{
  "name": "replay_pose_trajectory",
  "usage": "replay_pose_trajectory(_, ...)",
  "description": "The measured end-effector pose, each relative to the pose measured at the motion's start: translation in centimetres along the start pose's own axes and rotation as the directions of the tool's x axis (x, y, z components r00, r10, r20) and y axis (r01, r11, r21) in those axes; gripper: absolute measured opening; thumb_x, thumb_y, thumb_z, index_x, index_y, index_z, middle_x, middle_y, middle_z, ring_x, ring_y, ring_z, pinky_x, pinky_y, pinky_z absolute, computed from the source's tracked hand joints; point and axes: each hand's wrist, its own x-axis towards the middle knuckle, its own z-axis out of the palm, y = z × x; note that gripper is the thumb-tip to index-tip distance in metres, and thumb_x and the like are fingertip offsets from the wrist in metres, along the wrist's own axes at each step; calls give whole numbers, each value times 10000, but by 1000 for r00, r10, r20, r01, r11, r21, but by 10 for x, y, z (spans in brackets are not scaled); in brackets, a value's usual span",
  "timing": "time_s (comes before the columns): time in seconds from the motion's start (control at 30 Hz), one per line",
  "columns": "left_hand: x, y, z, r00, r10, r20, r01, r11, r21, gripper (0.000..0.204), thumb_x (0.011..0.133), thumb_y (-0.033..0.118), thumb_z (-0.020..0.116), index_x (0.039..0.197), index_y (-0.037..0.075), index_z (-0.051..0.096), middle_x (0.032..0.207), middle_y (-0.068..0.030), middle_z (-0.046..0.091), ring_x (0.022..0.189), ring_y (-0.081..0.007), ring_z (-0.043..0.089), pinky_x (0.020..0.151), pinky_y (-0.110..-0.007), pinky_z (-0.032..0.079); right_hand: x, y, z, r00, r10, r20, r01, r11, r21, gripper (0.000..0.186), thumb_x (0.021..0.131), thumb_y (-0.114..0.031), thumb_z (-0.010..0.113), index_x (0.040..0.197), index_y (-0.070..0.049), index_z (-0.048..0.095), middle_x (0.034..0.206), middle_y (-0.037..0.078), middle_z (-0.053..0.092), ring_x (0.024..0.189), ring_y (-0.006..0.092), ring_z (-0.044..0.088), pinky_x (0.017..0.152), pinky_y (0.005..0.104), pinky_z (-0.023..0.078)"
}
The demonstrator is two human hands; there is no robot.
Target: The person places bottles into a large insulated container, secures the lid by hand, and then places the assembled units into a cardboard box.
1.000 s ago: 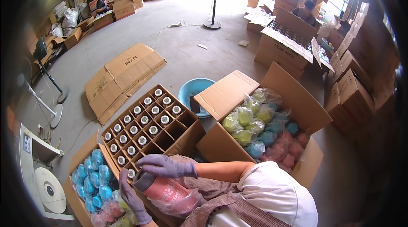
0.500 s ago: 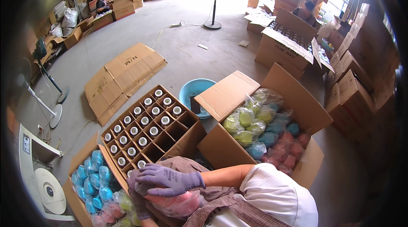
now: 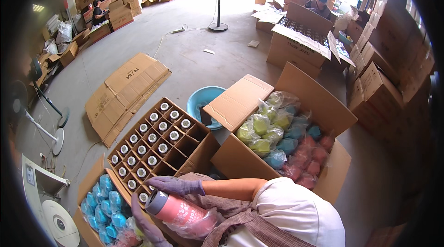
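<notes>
A pink tumbler (image 3: pixel 184 212) with a white printed pattern and a dark grey lid (image 3: pixel 157 200) lies tilted over my lap, lid toward the upper left. A clear plastic bag (image 3: pixel 201 229) is bunched around its lower part. Along the far side of the lid, my right hand (image 3: pixel 177 185) in a purple-grey glove stretches its fingers leftward. My left hand (image 3: pixel 149 226), gloved alike, is on the near left side of the tumbler, a finger extended upward past the lid. Just beyond is a divided carton (image 3: pixel 196 155) of upright bottles with pale round tops, several cells vacant.
An open box (image 3: pixel 341 169) at right holds bagged green, blue and red items. Another box (image 3: pixel 88 187) at left holds blue bagged ones. Beyond are a blue basin (image 3: pixel 194 101), a flattened carton (image 3: pixel 125 96) and a standing fan (image 3: pixel 218 26). Other people work among boxes farther off.
My right hand has drawn back from over the tumbler to its far side. The dark lid and printed pink body now show, with the bag lower down. My left hand has moved toward the lower left.
</notes>
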Motion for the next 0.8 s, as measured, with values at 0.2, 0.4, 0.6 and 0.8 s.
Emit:
replay_pose_trajectory(0.2, 18, -62, -20, 924, -169, 343, 314, 848, -428, 669, 1057, 558, 408, 1400, -1, 535, 1325, -151, 594, 1215, -240, 569, 1091, -379, 419, -48, -84, 35, 786, -573, 233, 609, 653, -450, 373, 975, -307, 602, 1182, 1, 628, 1175, 195, 639, 1157, 363, 597, 1092, 504, 386)
replay_pose_trajectory(0.4, 2, -43, -15, 989, -67, 133, 87, 984, -157, 738, 1097, 533, 242, 1504, -60, 405, 1534, -202, 458, 1427, -299, 432, 1204, -411, 303, 4, 5, 1, 997, 9, 74, -17, 994, 108, 329, 1033, -261, 533, 1241, -16, 605, 1166, 161, 644, 1154, 329, 606, 1011, 371, 486)
replay_pose_trajectory(0.6, 33, -71, -40, 926, -201, 319, 194, 979, 55, 518, 1109, 357, 389, 1429, -37, 491, 1366, -147, 569, 1247, -229, 557, 1071, -357, 436, -45, -91, 38, 768, -579, 274, 637, 648, -417, 397, 966, -338, 621, 1202, -18, 622, 1101, 183, 633, 1041, 354, 621, 937, 442, 484)
replay_pose_trajectory(0.8, 10, -39, -8, 978, -62, 200, 97, 981, -169, 859, 1045, 652, 311, 1497, -73, 401, 1509, -209, 468, 1390, -316, 467, 1185, -428, 338, -3, 6, -8, 980, -94, 175, 92, 996, 18, 382, 1013, -309, 564, 1229, 3, 606, 1129, 180, 616, 1119, 330, 610, 1028, 393, 473)
